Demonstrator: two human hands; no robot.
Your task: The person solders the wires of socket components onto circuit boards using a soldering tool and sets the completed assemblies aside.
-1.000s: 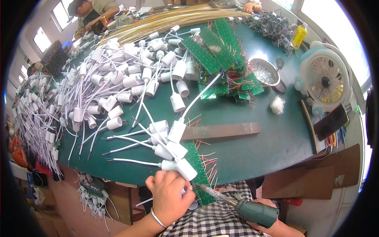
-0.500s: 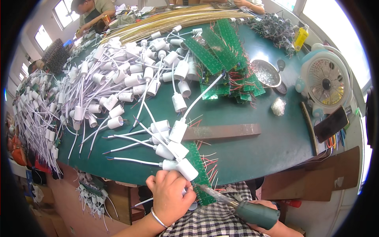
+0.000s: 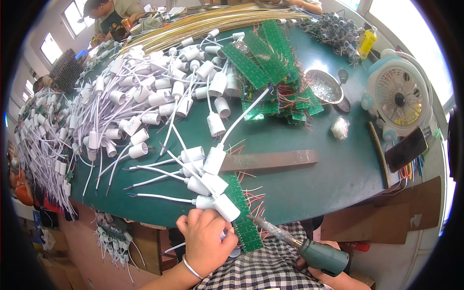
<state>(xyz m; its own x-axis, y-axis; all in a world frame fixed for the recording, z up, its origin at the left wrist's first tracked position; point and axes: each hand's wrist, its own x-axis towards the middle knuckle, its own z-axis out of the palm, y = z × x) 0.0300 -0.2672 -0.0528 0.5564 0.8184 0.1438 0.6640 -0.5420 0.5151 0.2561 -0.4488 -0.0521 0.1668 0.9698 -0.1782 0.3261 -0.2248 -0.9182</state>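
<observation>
My left hand (image 3: 208,239) is curled at the table's front edge, its fingers closed around a white lamp socket that it mostly hides. Beside these fingers a strip of green circuit board (image 3: 246,227), with red and white wire ends along its right side, reaches over the edge above my lap. A soldering iron (image 3: 321,257) with a dark green handle is gripped in my right hand (image 3: 333,247). Its metal tip points up and left, just right of the board and apart from the left hand. White lamp sockets with cables (image 3: 226,208) lie over the board's upper part.
A brown bar (image 3: 275,161) lies behind the board. White corded sockets (image 3: 159,99) are heaped at left, green boards (image 3: 261,63) stacked at the back. To the right are a metal bowl (image 3: 309,79), a fan (image 3: 399,99) and a phone (image 3: 407,151). A person (image 3: 108,19) sits far left.
The soldering iron's tip has drawn back from the board beside my left fingers, up and to the right. My left hand has barely moved. The whole view has shifted slightly.
</observation>
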